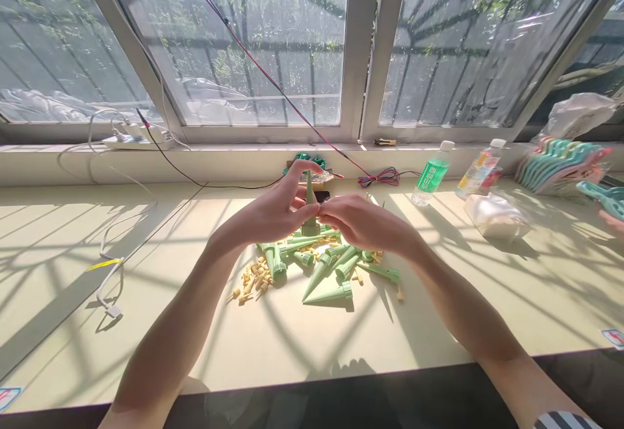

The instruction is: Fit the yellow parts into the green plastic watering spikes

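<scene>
My left hand [280, 203] grips a green plastic plant-watering spike [310, 196], held tip up above the pile. Close against the spike's lower part, my right hand [358, 220] has its thumb and fingertips pinched together. Whatever those fingertips hold is hidden. Below both hands lie several loose green spikes [329, 294], tips pointing different ways. Small pale-yellow plastic pieces [254, 281] are heaped at the left of the pile, with a few more among the spikes and at its right.
A green-labelled bottle [432, 174], another bottle [480, 169], a white plastic bundle [497, 216] and stacked hangers [560, 164] stand right. Another person's hand [611, 218] holds a teal hanger at the right edge. A white cable [113, 312] lies left; coiled wires [383, 177] lie behind.
</scene>
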### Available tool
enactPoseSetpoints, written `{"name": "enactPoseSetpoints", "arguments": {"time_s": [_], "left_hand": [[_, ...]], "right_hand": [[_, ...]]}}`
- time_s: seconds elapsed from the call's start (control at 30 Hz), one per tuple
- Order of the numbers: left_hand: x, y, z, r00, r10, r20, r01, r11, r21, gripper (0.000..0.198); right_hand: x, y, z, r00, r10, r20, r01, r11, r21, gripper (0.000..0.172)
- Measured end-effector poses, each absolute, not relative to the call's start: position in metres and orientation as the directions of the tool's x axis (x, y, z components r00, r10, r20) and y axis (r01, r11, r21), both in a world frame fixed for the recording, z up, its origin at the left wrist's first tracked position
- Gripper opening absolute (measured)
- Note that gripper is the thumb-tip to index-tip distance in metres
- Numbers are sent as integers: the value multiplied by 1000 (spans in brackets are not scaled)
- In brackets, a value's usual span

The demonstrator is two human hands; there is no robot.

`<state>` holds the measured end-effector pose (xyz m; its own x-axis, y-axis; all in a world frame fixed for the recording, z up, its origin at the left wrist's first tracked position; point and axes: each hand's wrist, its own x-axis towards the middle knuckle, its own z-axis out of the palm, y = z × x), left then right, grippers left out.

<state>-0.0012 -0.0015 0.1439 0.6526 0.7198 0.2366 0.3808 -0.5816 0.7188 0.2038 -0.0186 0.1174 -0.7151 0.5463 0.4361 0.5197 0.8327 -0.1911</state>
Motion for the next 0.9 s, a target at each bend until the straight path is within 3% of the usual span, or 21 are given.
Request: {"name": "enactPoseSetpoints", "arguments": {"time_s": [0.17, 0.37, 0.6, 0.9], "left_hand": [[1, -6, 145, 634, 718, 288, 386, -616, 687, 56], [1, -7, 149, 559, 795, 236, 327, -472, 819, 62], [1, -4, 152, 529, 828, 184, 251, -360, 898, 50], [1, -4, 146, 559, 798, 226, 300, -449, 842, 41]], "right_hand": [[204, -20, 119, -724, 550, 416, 523, 831, -188, 21], [202, -22, 123, -621, 615, 485, 540, 785, -304, 23], [201, -23, 126, -541, 683, 490, 564, 728, -391, 30], [202, -16, 120, -542, 691, 478, 589, 718, -370, 31]]}}
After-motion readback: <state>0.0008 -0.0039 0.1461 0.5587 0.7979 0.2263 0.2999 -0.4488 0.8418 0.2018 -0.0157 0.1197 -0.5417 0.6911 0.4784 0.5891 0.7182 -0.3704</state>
